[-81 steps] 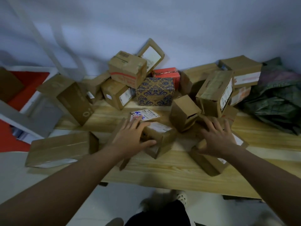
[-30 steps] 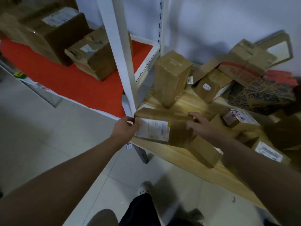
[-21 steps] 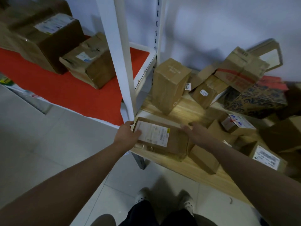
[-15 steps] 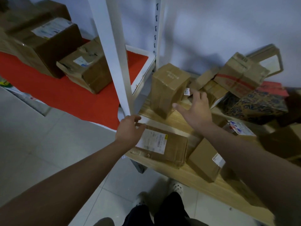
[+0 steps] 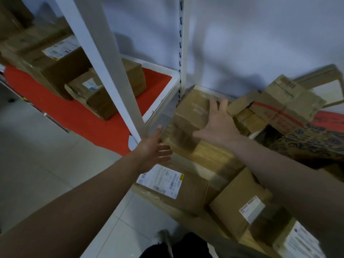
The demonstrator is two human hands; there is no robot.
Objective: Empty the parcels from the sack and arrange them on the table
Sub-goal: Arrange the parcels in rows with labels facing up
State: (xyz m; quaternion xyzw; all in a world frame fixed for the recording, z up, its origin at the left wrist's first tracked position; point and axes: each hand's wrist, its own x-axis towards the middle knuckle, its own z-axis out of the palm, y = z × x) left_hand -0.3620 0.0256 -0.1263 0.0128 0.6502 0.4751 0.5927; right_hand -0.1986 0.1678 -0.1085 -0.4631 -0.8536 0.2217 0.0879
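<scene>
A tall upright cardboard parcel point(image 5: 193, 116) stands at the far left end of the wooden table point(image 5: 206, 155). My right hand point(image 5: 216, 125) lies spread against its right side, fingers straight. My left hand point(image 5: 153, 147) hovers open just left of that parcel, holding nothing. A flat parcel with a white label point(image 5: 173, 185) lies on the table's near left corner below my left hand. A smaller labelled box point(image 5: 240, 203) sits to its right, under my right forearm. The sack is out of view.
A heap of parcels point(image 5: 283, 107) leans on the wall at the right, with a patterned box point(image 5: 312, 140). A white shelf post point(image 5: 104, 62) rises beside the table. Boxes point(image 5: 104, 90) stand on the red shelf point(image 5: 74, 112) at left. Grey tiled floor lies below.
My left hand has let go of the flat labelled parcel, which now lies on the table corner. My right hand has reached forward onto the tall upright parcel.
</scene>
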